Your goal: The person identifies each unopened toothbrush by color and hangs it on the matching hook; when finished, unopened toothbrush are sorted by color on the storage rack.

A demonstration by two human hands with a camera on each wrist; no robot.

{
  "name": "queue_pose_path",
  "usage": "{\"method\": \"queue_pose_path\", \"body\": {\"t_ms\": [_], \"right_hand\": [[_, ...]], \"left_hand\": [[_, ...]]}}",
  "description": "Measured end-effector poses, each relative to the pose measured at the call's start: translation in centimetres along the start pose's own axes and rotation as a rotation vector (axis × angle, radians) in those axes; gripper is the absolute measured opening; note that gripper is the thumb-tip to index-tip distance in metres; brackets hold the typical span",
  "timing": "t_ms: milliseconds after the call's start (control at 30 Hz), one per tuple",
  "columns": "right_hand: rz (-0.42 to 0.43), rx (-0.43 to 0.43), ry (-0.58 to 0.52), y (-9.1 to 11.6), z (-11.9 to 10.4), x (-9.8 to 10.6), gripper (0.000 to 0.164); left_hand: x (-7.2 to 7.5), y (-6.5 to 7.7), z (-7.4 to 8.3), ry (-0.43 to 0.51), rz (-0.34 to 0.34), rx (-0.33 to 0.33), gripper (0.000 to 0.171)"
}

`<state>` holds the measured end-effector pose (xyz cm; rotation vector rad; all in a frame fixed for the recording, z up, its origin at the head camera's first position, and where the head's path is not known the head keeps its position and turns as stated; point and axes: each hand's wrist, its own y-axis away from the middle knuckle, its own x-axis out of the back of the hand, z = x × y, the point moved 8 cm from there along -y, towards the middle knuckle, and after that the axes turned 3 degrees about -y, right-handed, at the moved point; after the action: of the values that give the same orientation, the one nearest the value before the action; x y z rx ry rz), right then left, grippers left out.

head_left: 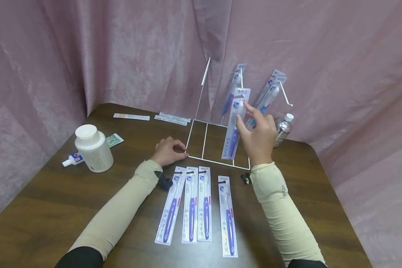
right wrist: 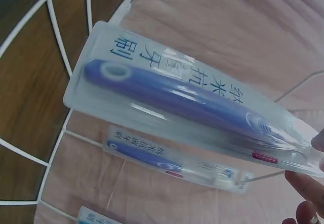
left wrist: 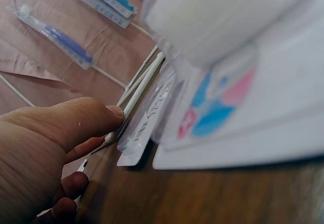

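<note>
Nearest, on the brown surface (head_left: 137, 230) in front of the white wire rack (head_left: 217, 162), three toothbrush packs (head_left: 190, 208) lie side by side, their purple handles towards the person. A fourth pack (head_left: 228, 219) lies a little to the right of them, also in front of the rack. A small black object (head_left: 246, 178) sits just beside the rack's front right corner.

At the rack's front left corner, the left hand (head_left: 168, 151) pinches the wire between thumb and forefinger. Well to the left of the rack, a white jar (head_left: 95, 150) stands upright, with a toothpaste tube (head_left: 114, 140) partly hidden behind it.

Over the rack's base, the right hand (head_left: 259, 139) grips a purple toothbrush pack (head_left: 232, 137) near its top, the fingers and thumb pinching it. This held pack tilts slightly, printed face towards the person; whether it touches the rack's hook cannot be told.

Just right of the rack, a clear bottle (head_left: 283, 129) with a white cap stands on the surface. To the rack's left, near its back, lie some slim packets (head_left: 172, 118) and, farther left, a flat strip (head_left: 131, 117).

At the back of the rack, a purple pack (head_left: 233, 82) hangs in the middle and blue packs (head_left: 269, 93) hang on the right. Behind the whole rack falls a pink curtain (head_left: 137, 56).
</note>
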<state>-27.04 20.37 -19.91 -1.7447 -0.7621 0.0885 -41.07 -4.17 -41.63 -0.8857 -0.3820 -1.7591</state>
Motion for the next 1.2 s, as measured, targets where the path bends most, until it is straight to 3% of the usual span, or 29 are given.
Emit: {"method": "queue_pose_path", "body": {"t_ms": [167,500,600,733,833,933,1067,1200], "right_hand": [[-0.028,-0.043,0.035,-2.3,2.1,-2.2,0.036],[-0.102,-0.283,0.123,-6.4,9.2,-6.3,0.039],[-0.122,-0.292,0.139,-7.0,9.8,-6.8,0.043],[-0.127,-0.283,0.078,-6.5,9.9,-6.3,0.048],[-0.125,-0.314,-0.042,-4.2,10.1,-4.7,0.044],[-0.157,-0.392,-0.248,0.3,10.8,-3.1,0.034],[-0.243,-0.606,-0.522,8.0,12.4,-2.3,0.023],[-0.323,-0.846,-0.623,15.3,13.1,-2.1,0.023]], "left_hand": [[-0.4,-0.5,0.4,-0.007,-0.003,-0.002,0.028],[-2.0,-1.0,1.2,-0.011,-0.015,-0.022,0.027],[-1.9,-1.0,1.4,-0.009,-0.016,-0.012,0.027],[-1.6,-1.1,1.3,-0.006,-0.007,-0.013,0.027],[-1.3,-1.3,1.1,-0.002,0.001,-0.01,0.027],[-0.8,-1.5,1.0,0.003,0.014,-0.018,0.027],[-0.2,-1.2,0.6,0.008,0.027,-0.027,0.027],[-0.2,-0.6,-0.2,-0.005,0.015,-0.016,0.026]]}}
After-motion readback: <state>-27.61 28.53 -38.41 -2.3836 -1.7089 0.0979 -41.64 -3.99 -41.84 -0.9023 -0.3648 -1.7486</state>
